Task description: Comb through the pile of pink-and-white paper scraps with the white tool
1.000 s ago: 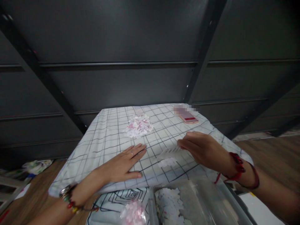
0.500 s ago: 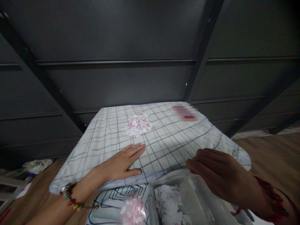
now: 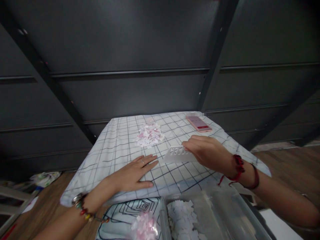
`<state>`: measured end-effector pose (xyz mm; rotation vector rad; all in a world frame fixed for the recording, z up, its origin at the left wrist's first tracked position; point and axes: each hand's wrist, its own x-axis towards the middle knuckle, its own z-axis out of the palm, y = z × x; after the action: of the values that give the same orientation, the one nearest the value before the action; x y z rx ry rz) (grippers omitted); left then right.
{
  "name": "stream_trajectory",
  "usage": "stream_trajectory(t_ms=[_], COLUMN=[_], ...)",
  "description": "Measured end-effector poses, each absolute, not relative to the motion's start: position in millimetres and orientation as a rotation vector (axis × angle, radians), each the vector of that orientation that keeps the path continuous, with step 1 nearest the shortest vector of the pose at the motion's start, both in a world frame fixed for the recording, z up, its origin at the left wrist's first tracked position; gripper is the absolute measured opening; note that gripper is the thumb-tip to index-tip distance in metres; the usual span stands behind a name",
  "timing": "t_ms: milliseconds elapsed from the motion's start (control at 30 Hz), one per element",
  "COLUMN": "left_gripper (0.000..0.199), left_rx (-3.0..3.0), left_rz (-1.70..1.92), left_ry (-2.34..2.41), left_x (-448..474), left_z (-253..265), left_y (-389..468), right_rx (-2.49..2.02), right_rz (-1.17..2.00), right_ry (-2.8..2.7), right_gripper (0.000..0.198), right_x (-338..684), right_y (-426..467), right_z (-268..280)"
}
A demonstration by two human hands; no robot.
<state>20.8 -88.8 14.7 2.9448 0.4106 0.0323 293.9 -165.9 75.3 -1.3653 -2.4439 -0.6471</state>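
Tablecloth [image 3: 117,143]: slotted piece [image 3: 178,158] in right hand [image 3: 208,151].

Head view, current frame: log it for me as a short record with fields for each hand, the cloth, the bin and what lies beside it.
Left hand: left hand flat, palm down on the grid-patterned cloth
Right hand: right hand grips a white slotted piece; contact with the cloth unclear
On cloth, far side: pile of paper bits, white with some pink
On cloth, far right: phone, screen up
Near side: clear plastic bin containing white paper scraps
Left of bin: shiny pink-and-white bundle
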Motion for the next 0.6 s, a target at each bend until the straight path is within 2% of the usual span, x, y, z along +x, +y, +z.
stream_trajectory(t_ms=[233,400,600], left_gripper=[0.066,0.066,0.064], left_rx=[2.936,2.947,2.955], left_rz=[0.065,0.019,0.032], left_ry=[0.394,0.421,0.412], left_x=[21,22,22], left_z=[11,11,12], left_y=[-87,-87,-87], right_rx=[-1.206,-0.98,-0.962], right_rz=[-0.532,-0.662,-0.703], right_ry=[-2.492,-2.536,-2.494], right_gripper=[0.022,0.03,0.032], right_x=[298,303,305], right_y=[-176,-199,-215], right_z=[80,84,88])
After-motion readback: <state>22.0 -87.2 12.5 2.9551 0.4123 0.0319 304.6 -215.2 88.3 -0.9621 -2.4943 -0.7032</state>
